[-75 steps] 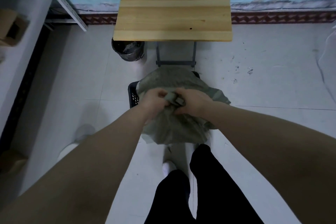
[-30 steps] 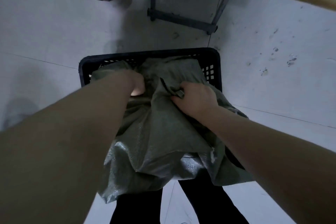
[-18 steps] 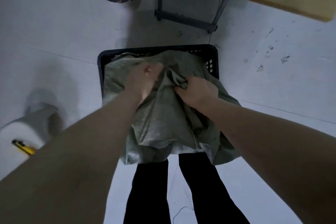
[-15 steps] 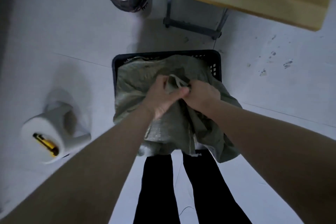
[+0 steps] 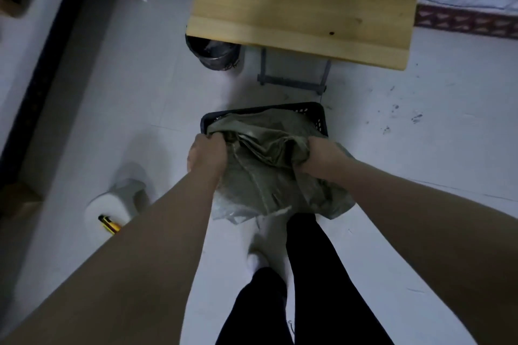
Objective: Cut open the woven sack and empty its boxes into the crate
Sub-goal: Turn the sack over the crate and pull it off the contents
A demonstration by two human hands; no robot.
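Sack meets crate: a grey-green woven sack (image 5: 266, 173) lies slumped over a black crate (image 5: 319, 120) on a pale tiled floor. Its bulk spills across the near rim towards the person's legs (image 5: 316, 274) as both hands take hold of it from above. The left hand (image 5: 207, 151) bunches the fabric at the sack's left edge, fingers curled into the cloth. The right hand (image 5: 322, 155) clutches a fold on the opposite side, and the two are held well apart with creased material between them. No boxes are visible (whether any sit inside the sack or already in the crate cannot be told). The step in hand looks to be the emptying. Doing it well likely means holding the cut end over the crate's mouth and raising the closed end evenly with both fists, so the contents slide in rather than tumble onto the floor. The slack cloth should also be kept from snagging on the rim. A yellow utility knife (image 5: 109, 224) rests on a white roll (image 5: 112, 204) to the left. A wooden table (image 5: 305, 8) and a dark bin (image 5: 214, 53) stand beyond.
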